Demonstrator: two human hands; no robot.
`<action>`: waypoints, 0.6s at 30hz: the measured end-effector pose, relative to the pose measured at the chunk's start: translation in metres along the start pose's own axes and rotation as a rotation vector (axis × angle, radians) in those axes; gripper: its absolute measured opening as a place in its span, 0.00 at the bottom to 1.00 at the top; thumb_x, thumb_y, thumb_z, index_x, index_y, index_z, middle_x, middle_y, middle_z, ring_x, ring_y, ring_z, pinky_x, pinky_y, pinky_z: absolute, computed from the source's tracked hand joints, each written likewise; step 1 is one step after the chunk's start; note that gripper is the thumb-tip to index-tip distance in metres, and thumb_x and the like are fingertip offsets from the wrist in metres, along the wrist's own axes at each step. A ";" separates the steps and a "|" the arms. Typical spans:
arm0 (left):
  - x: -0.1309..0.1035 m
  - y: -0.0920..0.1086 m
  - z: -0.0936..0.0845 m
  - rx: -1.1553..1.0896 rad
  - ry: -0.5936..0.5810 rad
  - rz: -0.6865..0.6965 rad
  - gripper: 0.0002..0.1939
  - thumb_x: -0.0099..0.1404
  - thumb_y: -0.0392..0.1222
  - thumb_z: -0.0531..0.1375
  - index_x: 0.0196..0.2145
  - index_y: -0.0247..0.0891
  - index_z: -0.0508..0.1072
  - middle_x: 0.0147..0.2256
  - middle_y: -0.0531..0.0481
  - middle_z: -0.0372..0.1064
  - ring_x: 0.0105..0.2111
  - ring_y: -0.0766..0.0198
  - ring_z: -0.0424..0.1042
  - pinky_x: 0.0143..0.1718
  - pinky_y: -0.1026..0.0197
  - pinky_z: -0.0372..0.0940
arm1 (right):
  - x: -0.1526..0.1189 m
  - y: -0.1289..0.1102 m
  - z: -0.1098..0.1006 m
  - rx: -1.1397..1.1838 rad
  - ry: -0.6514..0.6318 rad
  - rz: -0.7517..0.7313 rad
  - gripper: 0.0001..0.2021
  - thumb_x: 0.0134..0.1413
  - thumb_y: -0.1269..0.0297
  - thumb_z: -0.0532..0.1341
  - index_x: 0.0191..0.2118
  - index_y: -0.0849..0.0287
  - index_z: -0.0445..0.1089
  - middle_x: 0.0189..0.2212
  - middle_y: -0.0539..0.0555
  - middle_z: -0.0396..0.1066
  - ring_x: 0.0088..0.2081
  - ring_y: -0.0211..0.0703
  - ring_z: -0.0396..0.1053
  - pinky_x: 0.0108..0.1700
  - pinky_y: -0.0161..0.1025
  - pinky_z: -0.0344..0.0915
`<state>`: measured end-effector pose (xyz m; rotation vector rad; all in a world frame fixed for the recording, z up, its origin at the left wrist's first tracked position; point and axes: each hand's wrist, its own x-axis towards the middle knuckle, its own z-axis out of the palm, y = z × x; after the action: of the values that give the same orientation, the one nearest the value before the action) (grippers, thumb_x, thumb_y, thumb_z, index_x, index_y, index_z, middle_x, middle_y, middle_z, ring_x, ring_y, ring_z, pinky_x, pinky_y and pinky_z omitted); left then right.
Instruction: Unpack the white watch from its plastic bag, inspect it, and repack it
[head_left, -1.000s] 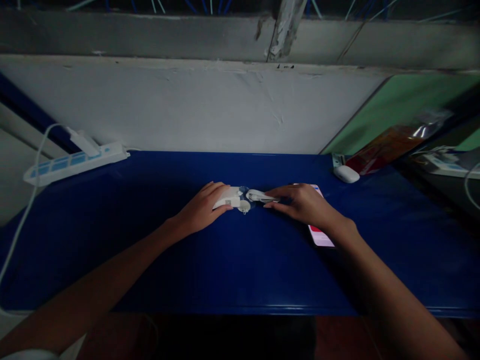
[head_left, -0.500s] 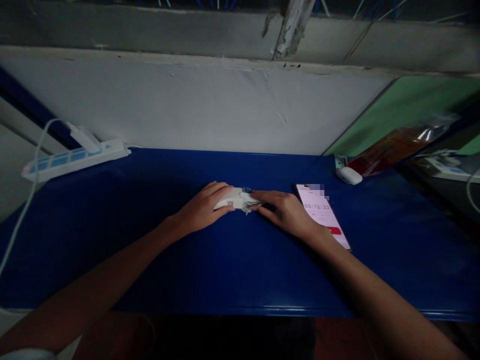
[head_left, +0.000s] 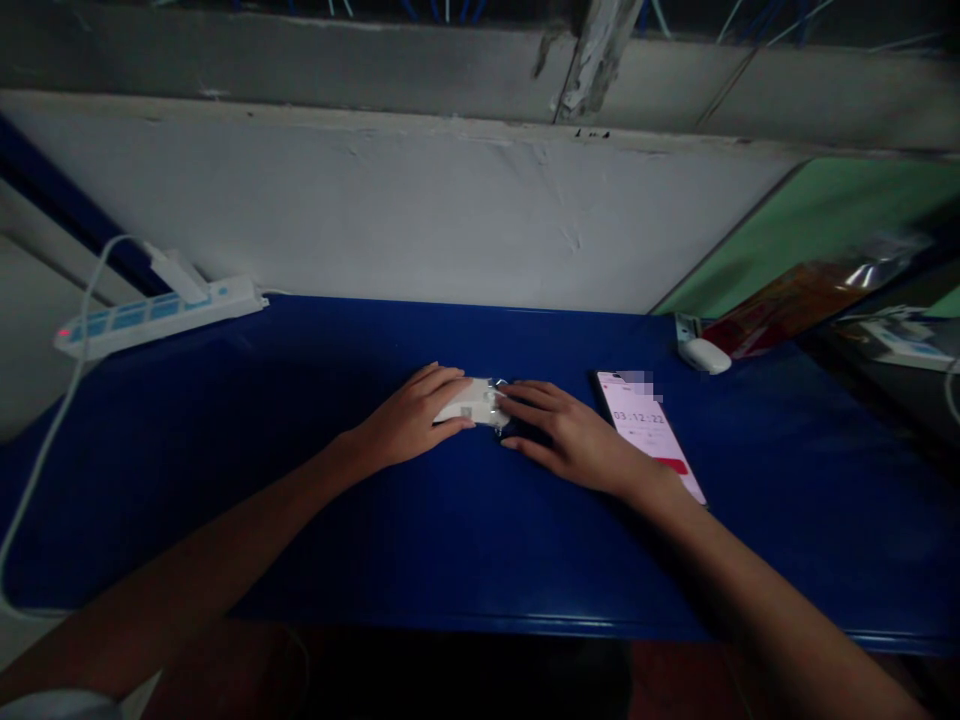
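A small flat white packet (head_left: 471,410) with a grey mark on its front side lies on the blue table, crinkled clear plastic showing at its right end. What it contains is hidden. My left hand (head_left: 416,412) grips its left part, fingers over the top and thumb along the near side. At the right end is my right hand (head_left: 559,425), its fingers stretched out and the thumb apart. Those fingertips rest at the clear plastic; whether they press on it I cannot tell. Close to the right hand lies a phone (head_left: 649,425) with a lit screen showing a timer.
On the left, a white power strip (head_left: 161,318) with a plug and a white cable (head_left: 64,400) sits along the blue table's (head_left: 450,540) back edge. A white rounded case (head_left: 705,355) and a clear-topped bag (head_left: 802,300) are at the back right. A white wall (head_left: 420,215) stands behind.
My right thumb and fingers have spread from their closed hold around the packet's right end. More of the clear plastic shows. The left hand keeps its grip.
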<state>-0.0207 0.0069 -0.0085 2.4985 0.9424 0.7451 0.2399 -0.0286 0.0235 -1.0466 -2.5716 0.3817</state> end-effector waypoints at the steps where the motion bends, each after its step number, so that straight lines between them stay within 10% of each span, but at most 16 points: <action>1: 0.000 0.000 0.000 0.002 -0.006 0.005 0.23 0.65 0.44 0.64 0.57 0.37 0.69 0.58 0.37 0.65 0.60 0.49 0.64 0.64 0.43 0.52 | 0.001 -0.001 0.002 -0.005 -0.012 -0.005 0.26 0.64 0.53 0.58 0.62 0.59 0.65 0.61 0.65 0.65 0.62 0.61 0.62 0.61 0.62 0.61; 18: 0.001 0.000 0.003 -0.047 -0.033 -0.074 0.28 0.65 0.48 0.64 0.58 0.34 0.67 0.59 0.34 0.64 0.63 0.44 0.59 0.66 0.40 0.46 | 0.000 -0.004 0.015 0.017 -0.041 0.015 0.41 0.59 0.43 0.59 0.66 0.73 0.56 0.70 0.74 0.41 0.71 0.64 0.35 0.67 0.63 0.47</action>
<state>-0.0182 0.0073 -0.0104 2.4137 0.9888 0.6922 0.2313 -0.0333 0.0116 -1.0631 -2.5934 0.4332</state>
